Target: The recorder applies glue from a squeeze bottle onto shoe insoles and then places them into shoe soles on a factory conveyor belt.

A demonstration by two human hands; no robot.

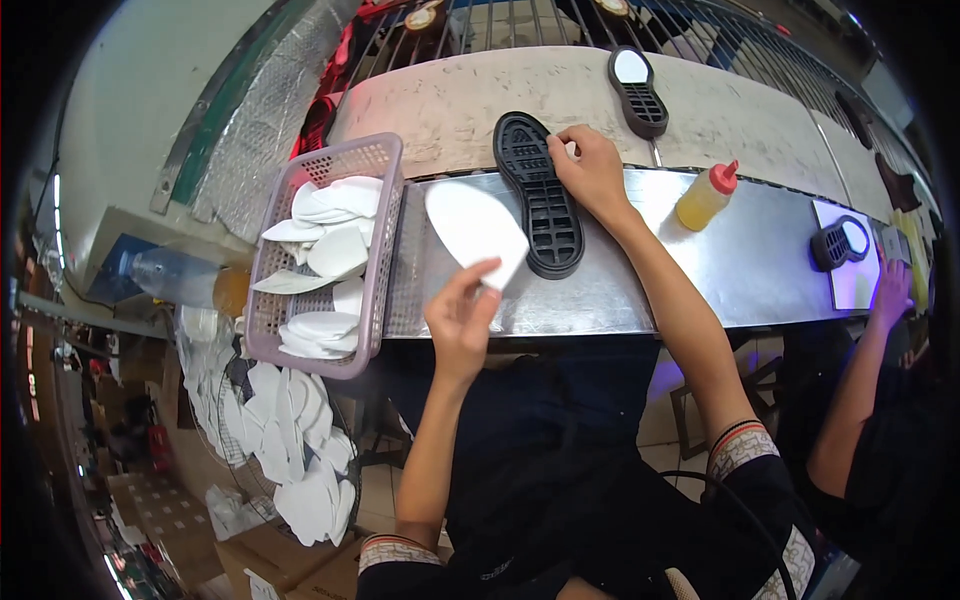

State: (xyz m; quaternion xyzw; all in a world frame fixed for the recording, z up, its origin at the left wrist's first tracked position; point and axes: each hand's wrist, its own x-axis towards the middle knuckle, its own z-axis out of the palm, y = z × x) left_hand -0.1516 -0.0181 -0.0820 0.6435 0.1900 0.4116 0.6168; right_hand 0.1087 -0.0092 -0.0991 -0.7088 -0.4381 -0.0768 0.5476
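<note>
Between the thumb and fingers of my left hand is a white foam insert, rounded at its far end and a little blurred. It is held just left of a black shoe sole, whose ribbed, hollow side faces up. My right hand grips the sole's right edge near its upper half. The sole lies across the metal tabletop and the edge of the pale belt behind it. Left of my left hand stands a lilac plastic basket with several stacked white inserts.
A squeeze bottle with yellow liquid and a red cap stands to the right. Another sole with a white insert lies on the pale belt. Below the basket is a wire bin of inserts. At far right a co-worker's hand is near a sole.
</note>
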